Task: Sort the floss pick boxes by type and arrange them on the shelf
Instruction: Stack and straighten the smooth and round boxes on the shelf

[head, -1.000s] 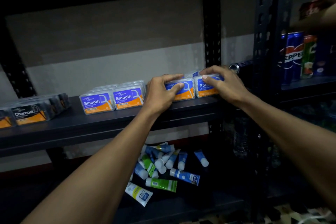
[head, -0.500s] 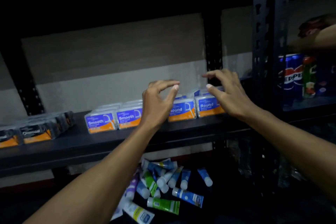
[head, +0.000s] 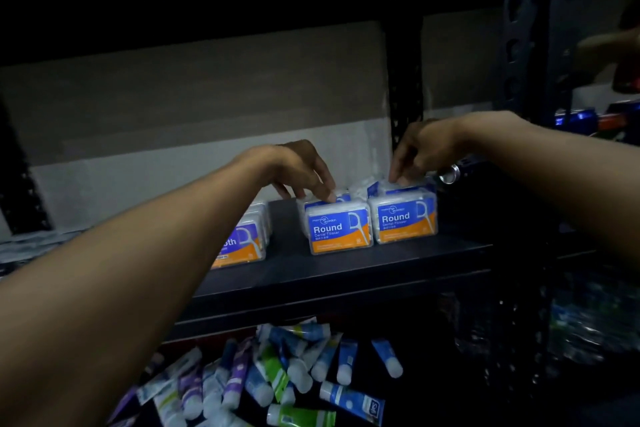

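Two rows of clear floss pick boxes labelled Round stand side by side on the dark shelf: the left Round box and the right Round box face front, with more behind each. My left hand reaches over the left row, fingertips down on the tops of its boxes. My right hand does the same on the rear boxes of the right row. Neither hand lifts a box. A Smooth box stands further left, partly hidden by my left forearm.
A pile of toothpaste tubes lies on the lower shelf. A perforated metal post rises at the right, with drink cans beyond it. A can lies on its side behind the right row. Another person's hand shows at upper right.
Both hands left the front faces of the Round boxes, lifted, and now reach over the rows onto their tops. The camera has moved closer and to the right.
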